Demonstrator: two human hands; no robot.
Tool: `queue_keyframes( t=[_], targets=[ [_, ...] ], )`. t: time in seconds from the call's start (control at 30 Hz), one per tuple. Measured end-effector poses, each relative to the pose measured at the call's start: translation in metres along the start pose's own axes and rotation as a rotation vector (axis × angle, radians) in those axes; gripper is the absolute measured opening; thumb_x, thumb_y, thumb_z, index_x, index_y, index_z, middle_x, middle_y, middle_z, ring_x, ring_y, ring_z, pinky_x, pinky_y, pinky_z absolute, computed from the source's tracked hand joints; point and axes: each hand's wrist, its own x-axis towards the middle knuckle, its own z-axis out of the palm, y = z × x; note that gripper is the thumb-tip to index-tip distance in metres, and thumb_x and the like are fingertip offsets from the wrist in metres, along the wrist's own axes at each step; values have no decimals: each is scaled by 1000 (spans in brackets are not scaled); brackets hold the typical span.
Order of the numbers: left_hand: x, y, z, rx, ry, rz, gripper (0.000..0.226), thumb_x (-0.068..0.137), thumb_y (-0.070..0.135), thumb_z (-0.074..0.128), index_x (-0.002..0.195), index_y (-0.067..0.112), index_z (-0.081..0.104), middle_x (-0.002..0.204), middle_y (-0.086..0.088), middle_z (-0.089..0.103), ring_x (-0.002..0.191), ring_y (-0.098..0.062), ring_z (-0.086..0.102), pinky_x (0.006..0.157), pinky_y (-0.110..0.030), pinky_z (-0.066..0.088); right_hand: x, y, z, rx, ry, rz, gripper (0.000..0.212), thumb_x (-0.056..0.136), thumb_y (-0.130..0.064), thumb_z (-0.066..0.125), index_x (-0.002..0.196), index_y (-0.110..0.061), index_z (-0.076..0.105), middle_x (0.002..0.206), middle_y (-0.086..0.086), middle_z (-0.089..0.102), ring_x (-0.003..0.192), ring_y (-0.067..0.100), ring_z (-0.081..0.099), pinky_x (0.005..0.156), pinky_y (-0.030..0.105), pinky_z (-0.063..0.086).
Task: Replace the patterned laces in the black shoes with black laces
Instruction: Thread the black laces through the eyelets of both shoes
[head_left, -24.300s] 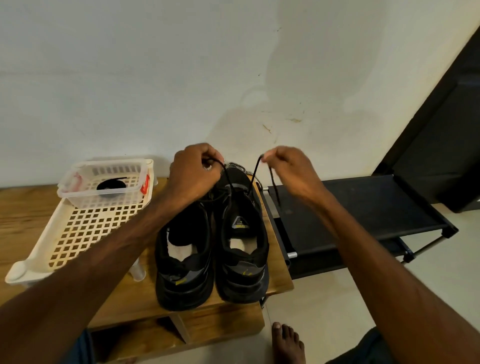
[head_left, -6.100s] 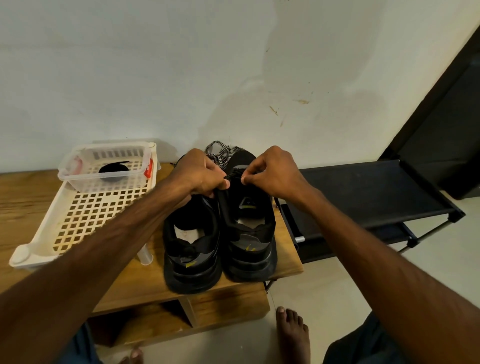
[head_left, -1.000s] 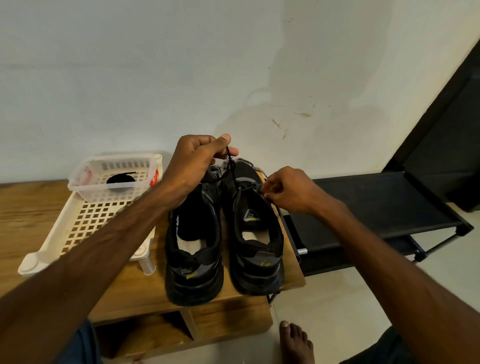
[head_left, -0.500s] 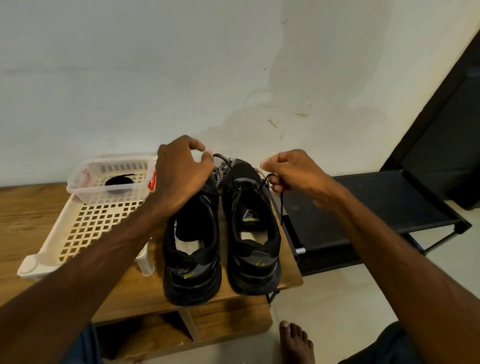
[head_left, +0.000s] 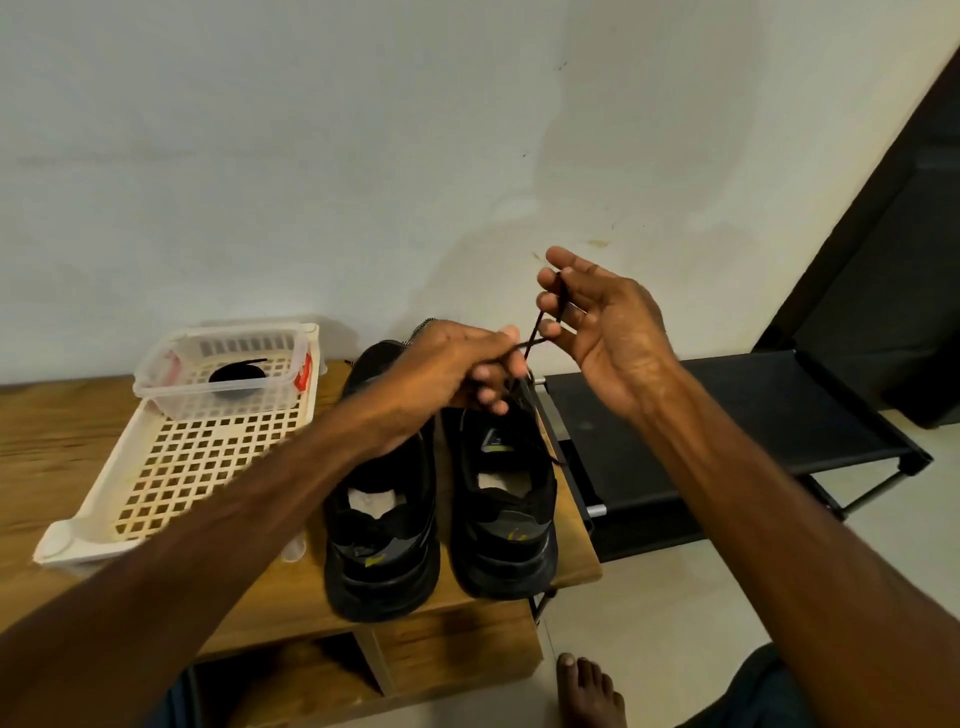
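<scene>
Black lace ends, pulled apart a moment ago, now cross above the right shoe on the tabletop: left grip curled round one, right grip raised, loosely pinching the other. Knotting likely begins.

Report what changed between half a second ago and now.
The left hand moved right, from the left shoe to over the right shoe, and now holds the black lace there. The right hand rose, drawing the lace up taut between its fingers. Both shoes, the tray and the basket with the spare lace stayed put.
</scene>
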Motion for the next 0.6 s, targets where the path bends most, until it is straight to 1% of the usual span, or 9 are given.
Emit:
queue_keyframes(
  t=[0.07,0.13,0.23,0.3,0.37,0.43,0.5,0.53,0.6],
  targets=[
    [2,6,-18,-195,53,-19,32,106,32,49,85,11,62,56,8,31,52,-12,37,58,-30,50,4,-2,-9,-69,96,12,25,101,0,45,115,-3,67,83,6,66,64,14,58,54,25,49],
    [5,11,-41,-386,112,-12,27,105,31,47,84,17,56,56,11,27,48,-7,28,45,-20,33,7,0,-18,-194,155,69,28,100,1,44,117,-1,67,82,7,65,62,14,58,55,25,50],
    [6,9,-71,-424,233,23,22,104,30,45,88,21,56,61,11,31,50,-5,22,43,-18,17,9,5,-27,-371,179,165,30,99,3,44,120,2,66,83,8,66,64,15,61,59,26,54],
    [7,5,-78,-366,289,41,20,105,27,45,93,20,59,67,11,39,55,-6,28,48,-20,20,11,8,-31,-459,186,176,30,98,4,44,119,3,65,85,12,69,68,19,66,64,29,59],
    [7,1,-78,-261,305,72,20,105,24,47,100,16,65,71,9,49,62,-8,42,54,-20,30,12,9,-33,-591,187,153,28,100,3,44,119,2,64,90,17,75,75,23,73,72,33,64],
    [8,-1,-72,-98,299,96,24,103,28,56,104,11,73,71,6,56,67,-11,51,57,-20,38,13,12,-37,-917,146,49,24,104,-7,47,120,-5,65,85,12,77,76,19,77,74,35,65],
    [6,-2,-62,55,292,110,29,96,35,67,100,9,78,65,3,59,63,-10,52,54,-18,40,14,15,-42,-1349,91,-137,25,106,-23,49,116,-16,70,69,1,75,65,12,74,70,31,62],
    [5,-3,-57,99,294,118,30,93,37,72,97,8,80,61,2,59,57,-8,50,53,-17,40,13,16,-42,-1495,80,-206,26,105,-30,50,112,-19,73,64,-2,73,63,11,73,73,32,61],
    [3,-6,-49,148,307,124,32,89,39,76,91,8,81,53,1,57,47,-7,46,52,-15,42,12,17,-40,-1606,68,-284,29,103,-38,54,104,-23,78,66,-3,73,65,13,72,78,35,60]
  ],
)
